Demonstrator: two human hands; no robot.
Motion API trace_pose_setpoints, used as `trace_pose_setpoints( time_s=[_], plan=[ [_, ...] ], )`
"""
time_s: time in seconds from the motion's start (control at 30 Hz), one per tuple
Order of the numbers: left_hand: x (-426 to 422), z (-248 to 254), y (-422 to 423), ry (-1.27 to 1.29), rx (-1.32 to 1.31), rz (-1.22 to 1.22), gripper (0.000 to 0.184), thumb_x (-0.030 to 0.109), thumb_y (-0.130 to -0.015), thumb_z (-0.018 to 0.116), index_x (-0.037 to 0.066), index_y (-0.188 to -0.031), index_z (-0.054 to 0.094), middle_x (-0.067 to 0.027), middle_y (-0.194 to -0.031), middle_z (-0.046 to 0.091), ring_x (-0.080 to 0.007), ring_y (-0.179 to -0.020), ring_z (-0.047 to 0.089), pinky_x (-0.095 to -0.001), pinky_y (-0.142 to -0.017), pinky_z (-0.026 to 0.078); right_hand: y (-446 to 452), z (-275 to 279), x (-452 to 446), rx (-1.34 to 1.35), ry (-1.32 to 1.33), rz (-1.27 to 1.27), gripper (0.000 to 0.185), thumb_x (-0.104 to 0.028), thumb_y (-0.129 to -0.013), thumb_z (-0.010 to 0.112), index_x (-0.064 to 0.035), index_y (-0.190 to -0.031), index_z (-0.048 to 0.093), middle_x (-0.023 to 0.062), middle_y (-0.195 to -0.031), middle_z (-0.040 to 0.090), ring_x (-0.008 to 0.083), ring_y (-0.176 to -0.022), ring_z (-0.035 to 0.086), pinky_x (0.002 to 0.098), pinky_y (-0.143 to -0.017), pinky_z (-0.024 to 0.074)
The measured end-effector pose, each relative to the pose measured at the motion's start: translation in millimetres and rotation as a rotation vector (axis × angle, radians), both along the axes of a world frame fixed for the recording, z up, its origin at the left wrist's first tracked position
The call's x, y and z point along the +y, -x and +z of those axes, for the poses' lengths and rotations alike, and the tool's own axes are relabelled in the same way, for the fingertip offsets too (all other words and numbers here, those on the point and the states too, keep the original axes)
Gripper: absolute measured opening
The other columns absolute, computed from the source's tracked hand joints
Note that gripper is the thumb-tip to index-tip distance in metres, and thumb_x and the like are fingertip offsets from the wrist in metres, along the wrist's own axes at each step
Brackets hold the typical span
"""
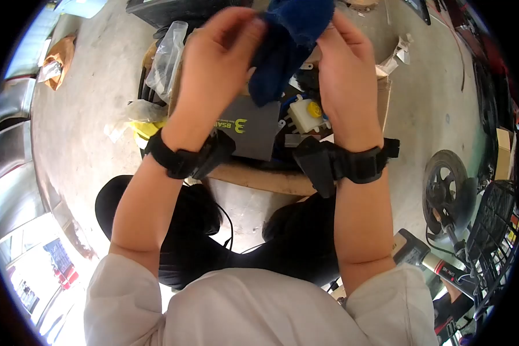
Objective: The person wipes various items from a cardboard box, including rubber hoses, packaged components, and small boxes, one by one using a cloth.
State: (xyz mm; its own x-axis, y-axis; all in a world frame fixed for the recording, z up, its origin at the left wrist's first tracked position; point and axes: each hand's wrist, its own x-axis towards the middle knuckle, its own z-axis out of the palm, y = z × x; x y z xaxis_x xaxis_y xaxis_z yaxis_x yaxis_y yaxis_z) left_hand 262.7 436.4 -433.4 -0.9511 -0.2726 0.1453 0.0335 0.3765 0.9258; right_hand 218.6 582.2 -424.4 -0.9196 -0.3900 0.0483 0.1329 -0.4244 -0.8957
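Observation:
A dark blue cloth (279,55) hangs between my two hands at the top of the view. My left hand (222,60) is slightly blurred, its thumb and fingers closed on the cloth's left side. On the right side, my right hand (349,72) pinches the cloth's edge. Below them stands an open cardboard box (259,177) with a dark grey box (248,128) with yellow-green lettering inside. Beside it in the cardboard box lies a whitish plastic reservoir (303,115) with a yellow cap. Black straps with dark modules are on both my wrists.
Clear plastic bags (168,60) lie at the cardboard box's left, near a yellow item (147,131). A brown paper bag (57,62) is on the floor at far left. At right are a black wheel (446,187) and a wire basket (493,230).

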Motion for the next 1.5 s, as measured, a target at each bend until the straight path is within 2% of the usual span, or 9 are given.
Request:
trace_pose_setpoints(
  time_s=[0.17, 0.27, 0.3, 0.37, 0.5, 0.8, 0.93, 1.2, 1.5],
  plan=[
    [4.8, 36.1, 21.6, -0.055, 0.39, 0.075, 0.01, 0.009, -0.09, 0.057, 0.0, -0.09, 0.059, 0.0024, -0.077, 0.056, -0.0046, -0.072, 0.049, -0.0186, -0.065, 0.04, 9.1, 15.2, 7.5, 0.199, 0.239, -0.087, 0.036, -0.016, -0.095, 0.045, 0.0, -0.128, 0.045, 0.0097, -0.112, 0.06, 0.0155, -0.099, 0.059, 0.0256, -0.086, 0.0471],
    [16.7, 65.5, 28.0, -0.081, 0.488, -0.139, 0.01, 0.009, -0.092, 0.053, 0.0, -0.091, 0.056, 0.0025, -0.075, 0.053, -0.0028, -0.07, 0.047, -0.0161, -0.062, 0.039, 5.6, 1.2, 4.7, 0.062, 0.382, -0.297, 0.022, -0.018, -0.09, 0.051, 0.0005, -0.097, 0.061, 0.0102, -0.087, 0.064, 0.0204, -0.077, 0.06, 0.0305, -0.068, 0.0476],
    [23.1, 71.1, 25.5, -0.092, 0.428, -0.209, 0.009, 0.009, -0.091, 0.054, 0.0, -0.092, 0.057, 0.0019, -0.077, 0.055, -0.0038, -0.072, 0.049, -0.0169, -0.064, 0.04, 5.2, -40.1, -3.6, 0.357, -0.173, -0.355, 0.021, -0.016, -0.09, 0.051, 0.0001, -0.1, 0.06, 0.0106, -0.092, 0.063, 0.0211, -0.083, 0.06, 0.0321, -0.072, 0.0472],
    [40.5, 81.1, 16.1, -0.121, 0.304, -0.353, 0.01, 0.009, -0.089, 0.057, 0.0, -0.095, 0.059, 0.0005, -0.08, 0.057, -0.0059, -0.076, 0.052, -0.0184, -0.068, 0.042, -11.3, -59.0, -8.8, 0.594, -0.599, -0.337, 0.021, -0.016, -0.09, 0.051, 0.0001, -0.1, 0.059, 0.0109, -0.093, 0.062, 0.0214, -0.083, 0.06, 0.0324, -0.072, 0.0472],
    [70.2, 87.3, -0.2, -0.15, 0.138, -0.634, 0.013, 0.008, -0.087, 0.061, 0.0, -0.098, 0.061, -0.0013, -0.086, 0.06, -0.0089, -0.081, 0.057, -0.0202, -0.073, 0.044, -28.0, -53.2, 2.6, 0.107, -0.249, -0.192, 0.021, -0.016, -0.089, 0.051, 0.0002, -0.101, 0.059, 0.0116, -0.094, 0.062, 0.0221, -0.084, 0.059, 0.0331, -0.073, 0.0471],
    [43.6, 64.8, 5.6, -0.029, 0.054, -0.607, 0.014, 0.014, -0.087, 0.062, 0.002, -0.095, 0.062, -0.0017, -0.082, 0.056, -0.0069, -0.07, 0.05, -0.0192, -0.06, 0.038, -22.8, -35.8, 85.2, -0.075, -0.064, -0.366, 0.022, -0.014, -0.088, 0.051, 0.0005, -0.103, 0.058, 0.0131, -0.096, 0.061, 0.0237, -0.087, 0.059, 0.0345, -0.075, 0.0468],
    [51.3, 5.9, 35.4, -0.077, 0.008, -0.58, 0.024, 0.018, -0.088, 0.061, 0.004, -0.107, 0.057, -0.0005, -0.093, 0.057, -0.0074, -0.083, 0.054, -0.021, -0.072, 0.045, -18.6, -33.4, 126.7, -0.051, -0.094, -0.484, 0.023, -0.014, -0.088, 0.051, 0.0005, -0.104, 0.057, 0.0138, -0.097, 0.06, 0.0243, -0.088, 0.059, 0.0351, -0.076, 0.0467],
    [144.7, -225.0, 60.3, -0.017, -0.582, -0.425, 0.074, 0.036, -0.069, 0.072, -0.01, -0.12, 0.043, -0.0277, -0.115, 0.054, -0.0349, -0.108, 0.054, -0.0361, -0.09, 0.044, -3.7, -35.8, 217.5, -0.032, -0.204, -0.736, 0.024, -0.013, -0.087, 0.051, 0.0007, -0.106, 0.056, 0.0152, -0.099, 0.059, 0.0257, -0.09, 0.058, 0.0363, -0.077, 0.0465],
    [202.9, -238.5, 59.2, 0.055, -0.883, -0.141, 0.098, 0.047, -0.051, 0.082, -0.01, -0.118, 0.041, -0.0289, -0.121, 0.046, -0.0376, -0.113, 0.047, -0.0382, -0.095, 0.041, -25.3, -70.9, 280.0, -0.168, -0.314, -0.869, 0.026, -0.012, -0.086, 0.051, 0.001, -0.108, 0.055, 0.0167, -0.102, 0.058, 0.0272, -0.092, 0.058, 0.0377, -0.079, 0.0463]
  ],
)
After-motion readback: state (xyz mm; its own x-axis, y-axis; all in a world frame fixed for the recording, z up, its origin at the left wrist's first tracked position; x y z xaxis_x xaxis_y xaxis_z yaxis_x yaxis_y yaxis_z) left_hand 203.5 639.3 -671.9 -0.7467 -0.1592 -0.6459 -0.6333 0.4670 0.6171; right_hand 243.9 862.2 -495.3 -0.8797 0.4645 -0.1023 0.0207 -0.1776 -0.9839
